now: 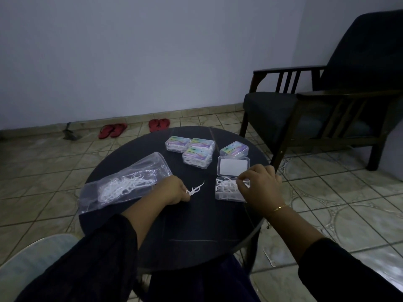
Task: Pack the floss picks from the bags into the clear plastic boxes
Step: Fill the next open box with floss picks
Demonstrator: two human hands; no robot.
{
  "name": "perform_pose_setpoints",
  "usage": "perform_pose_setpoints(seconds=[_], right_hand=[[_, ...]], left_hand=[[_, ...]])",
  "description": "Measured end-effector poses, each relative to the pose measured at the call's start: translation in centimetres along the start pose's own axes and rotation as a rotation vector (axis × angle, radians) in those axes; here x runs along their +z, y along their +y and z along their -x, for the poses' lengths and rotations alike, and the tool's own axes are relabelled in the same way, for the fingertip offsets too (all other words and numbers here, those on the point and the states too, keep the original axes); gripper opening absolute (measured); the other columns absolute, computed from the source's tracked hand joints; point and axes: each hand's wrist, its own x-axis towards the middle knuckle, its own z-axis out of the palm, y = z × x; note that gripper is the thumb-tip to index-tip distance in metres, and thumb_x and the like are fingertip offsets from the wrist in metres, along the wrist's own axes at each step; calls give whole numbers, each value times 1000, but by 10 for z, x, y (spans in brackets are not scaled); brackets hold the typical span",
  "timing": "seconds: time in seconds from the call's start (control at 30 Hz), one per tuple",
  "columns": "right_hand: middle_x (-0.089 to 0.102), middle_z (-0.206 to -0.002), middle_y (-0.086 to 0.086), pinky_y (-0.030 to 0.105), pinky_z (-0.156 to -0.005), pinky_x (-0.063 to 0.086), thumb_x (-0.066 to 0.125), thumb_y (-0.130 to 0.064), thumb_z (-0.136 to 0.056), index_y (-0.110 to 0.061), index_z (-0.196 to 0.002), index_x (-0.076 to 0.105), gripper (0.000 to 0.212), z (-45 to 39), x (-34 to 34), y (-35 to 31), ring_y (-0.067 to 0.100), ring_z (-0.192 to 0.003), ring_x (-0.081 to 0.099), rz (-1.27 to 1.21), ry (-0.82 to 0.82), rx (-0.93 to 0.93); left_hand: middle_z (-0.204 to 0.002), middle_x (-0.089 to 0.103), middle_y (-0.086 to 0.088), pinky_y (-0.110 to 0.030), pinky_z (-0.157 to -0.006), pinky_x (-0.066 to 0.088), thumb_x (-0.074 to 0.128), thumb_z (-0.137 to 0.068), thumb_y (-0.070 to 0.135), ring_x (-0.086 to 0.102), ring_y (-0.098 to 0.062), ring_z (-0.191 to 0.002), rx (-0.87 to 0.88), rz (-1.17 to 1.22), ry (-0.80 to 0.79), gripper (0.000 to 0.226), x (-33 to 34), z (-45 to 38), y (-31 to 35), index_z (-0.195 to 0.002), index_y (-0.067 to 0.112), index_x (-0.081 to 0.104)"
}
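- The left hand (174,190) rests on the round dark table (196,232), just right of the bag's mouth. Its fingers are curled and pinch a small bunch of floss picks (195,189), which stick out to the right over the table.
- The bag (124,184) is clear plastic and lies on the left part of the table, with its mouth to the far side. Many white picks are inside it.
- The right hand (261,188) is over the right end of the open box (230,191). Its fingers are bent, and the fingertips pinch something small and white at the box's rim; I cannot tell exactly what it is.
- The open box is clear and already has picks in it. Its lid (233,166) lies flat on the far side.
- 4 closed boxes (197,150) with colored labels stand at the far side of the table, 3 touching and 1 to the right.
- 2 pairs of red slippers (135,128) are on the tiled floor near the wall.
- A dark armchair (316,105) stands at the far right.
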Motion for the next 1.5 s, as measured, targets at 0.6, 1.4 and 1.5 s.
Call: perform_pose_setpoints(seconds=[0.6, 1.4, 1.5], right_hand=[[52, -122, -5, 35, -96, 29, 48, -42, -94, -31, -119, 59, 30, 2, 3, 19, 17, -118, 38, -53, -67, 151], [25, -153, -3, 45, -108, 22, 41, -46, -96, -31, -146, 29, 53, 13, 30, 5, 23, -139, 20, -80, -174, 160], [27, -151, 1, 44, -107, 27, 42, -41, -97, -25, -143, 33, 50, 12, 32, 5, 24, -135, 29, -156, -190, 178]], left_hand=[[-124, 61, 2, -26, -93, 42, 67, -88, 28, 55, -14, -111, 496, -33, 73, 38, 22, -15, 76, -125, 22, 63], [-161, 4, -1, -44, -110, 14, 20, -102, 43, 3, -22, -145, 416, -302, 240, 52, 75, 19, 64, -151, 26, 17], [-161, 4, -1, -45, -113, 11, 18, -102, 41, -1, -21, -147, 393, -287, 216, 54, 78, 21, 71, -152, 23, 13]])
